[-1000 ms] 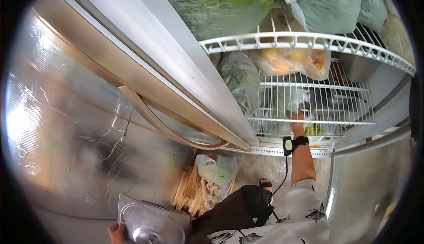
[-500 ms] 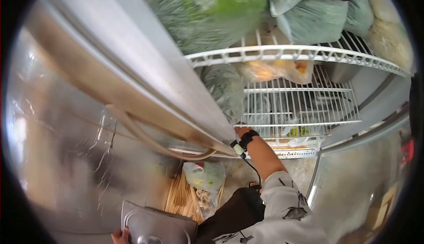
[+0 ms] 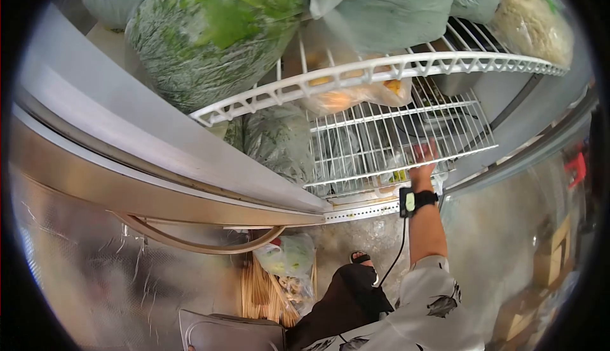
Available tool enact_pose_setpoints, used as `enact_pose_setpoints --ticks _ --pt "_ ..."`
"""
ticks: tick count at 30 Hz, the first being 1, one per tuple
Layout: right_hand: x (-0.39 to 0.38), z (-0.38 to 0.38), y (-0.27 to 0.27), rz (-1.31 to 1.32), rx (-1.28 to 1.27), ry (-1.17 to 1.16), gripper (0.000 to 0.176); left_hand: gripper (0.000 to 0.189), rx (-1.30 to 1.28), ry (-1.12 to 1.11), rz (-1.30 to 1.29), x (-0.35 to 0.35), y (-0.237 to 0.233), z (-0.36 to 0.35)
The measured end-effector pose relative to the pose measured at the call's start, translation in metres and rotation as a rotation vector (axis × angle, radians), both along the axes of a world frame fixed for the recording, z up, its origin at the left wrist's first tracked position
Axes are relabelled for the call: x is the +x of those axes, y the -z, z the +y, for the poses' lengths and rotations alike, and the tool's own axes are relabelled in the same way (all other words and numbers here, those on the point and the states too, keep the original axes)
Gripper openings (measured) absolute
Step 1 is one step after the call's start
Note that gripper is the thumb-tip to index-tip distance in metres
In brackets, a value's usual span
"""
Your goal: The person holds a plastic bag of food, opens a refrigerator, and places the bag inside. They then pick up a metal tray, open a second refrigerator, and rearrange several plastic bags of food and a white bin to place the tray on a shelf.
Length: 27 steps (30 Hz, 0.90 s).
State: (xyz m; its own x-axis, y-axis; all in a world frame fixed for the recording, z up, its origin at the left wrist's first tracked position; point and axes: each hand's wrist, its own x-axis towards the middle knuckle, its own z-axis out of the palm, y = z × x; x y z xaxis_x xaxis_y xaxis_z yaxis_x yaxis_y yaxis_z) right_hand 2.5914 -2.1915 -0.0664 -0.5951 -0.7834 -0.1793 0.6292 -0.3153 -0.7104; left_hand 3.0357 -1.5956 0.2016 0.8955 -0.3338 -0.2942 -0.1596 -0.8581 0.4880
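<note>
White wire shelf (image 3: 381,147), lower tier, reached at front edge by right hand (image 3: 422,165); fingers (image 3: 427,151) blurred, opening and hold indeterminable. Bagged greens (image 3: 210,39) piled on upper shelf (image 3: 394,68); steel tray (image 3: 232,335) at bottom edge.

Wire shelves (image 3: 381,68), white; leaf bag (image 3: 210,33) at eleven o'clock, mottled green under clear film; soft bags (image 3: 394,7) at twelve o'clock, dull grey-green; crumbly bag (image 3: 534,27) at one o'clock, pale beige; fruit bag (image 3: 343,100) under the upper shelf, orange-yellow; door (image 3: 127,179) at nine o'clock, silver-grey steel; wrist strap (image 3: 416,200), black; sleeve (image 3: 438,300) at five o'clock, white with dark leaf print; sticks (image 3: 267,290) at six o'clock, tan; trousers (image 3: 346,303), dark brown.
</note>
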Motion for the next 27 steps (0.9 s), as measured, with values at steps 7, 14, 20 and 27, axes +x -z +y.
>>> enact_pose_setpoints --ticks 7,14,20,27 --pt "-0.055 -0.030 0.048 0.166 0.207 -0.252 0.029 0.028 -0.005 0.064 0.024 -0.006 -0.003 -0.034" --pt "-0.051 -0.028 0.044 0.229 0.232 -0.360 0.029 0.027 -0.014 0.017 0.089 -0.005 -0.003 -0.044" --pt "-0.014 -0.021 0.070 0.274 0.194 -0.350 0.028 0.029 -0.022 0.022 0.130 -0.008 -0.003 -0.054" --pt "0.021 0.010 0.091 0.121 0.258 -0.304 0.016 0.032 0.037 0.052 0.080 -0.004 0.003 -0.055"
